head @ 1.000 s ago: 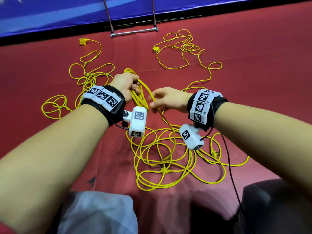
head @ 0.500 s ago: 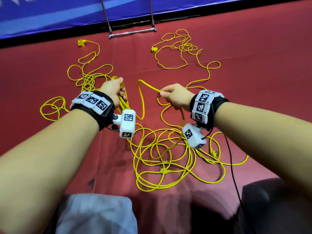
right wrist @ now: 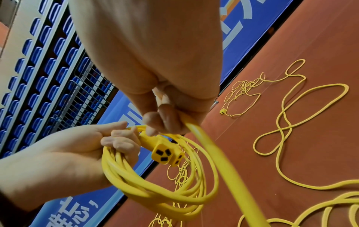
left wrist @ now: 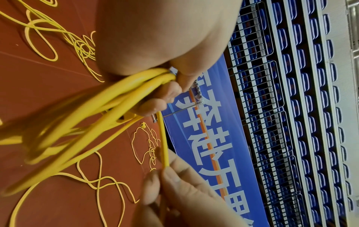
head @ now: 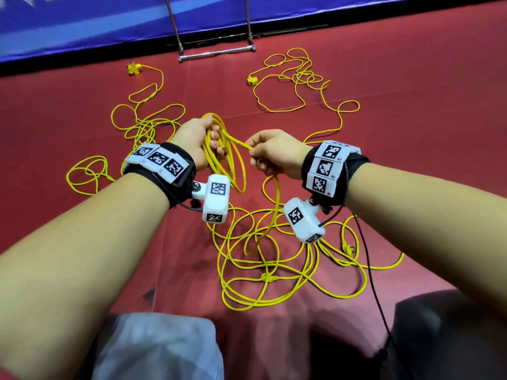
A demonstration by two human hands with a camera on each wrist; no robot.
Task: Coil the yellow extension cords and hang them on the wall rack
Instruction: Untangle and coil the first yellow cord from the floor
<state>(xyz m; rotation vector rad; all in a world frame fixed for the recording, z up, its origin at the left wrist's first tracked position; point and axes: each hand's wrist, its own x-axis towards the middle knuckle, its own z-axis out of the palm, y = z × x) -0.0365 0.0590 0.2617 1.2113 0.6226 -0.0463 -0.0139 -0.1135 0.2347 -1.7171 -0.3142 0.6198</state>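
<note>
My left hand (head: 208, 141) grips a bundle of yellow cord loops (head: 227, 165) that hangs below the fist. The right wrist view shows the cord's three-slot socket end (right wrist: 167, 153) lying against the left hand's fingers (right wrist: 120, 141). My right hand (head: 256, 156) pinches the same cord a short span to the right of the coil. From that pinch the cord drops to a loose pile (head: 269, 270) on the red floor in front of me. A wire grid rack (left wrist: 252, 79) stands against the blue banner, and its metal foot (head: 216, 52) rests on the floor.
Two more yellow cords lie uncoiled on the red floor: one at far left (head: 148, 124) with its plug (head: 133, 68), one at far right (head: 299, 78) with its plug (head: 252, 81). A blue banner (head: 82, 23) lines the far edge. Black wrist cables hang by my right arm.
Half a second ago my hands were apart with cord stretched between them. My right hand has since moved left toward the coil, bringing a fresh length of cord.
</note>
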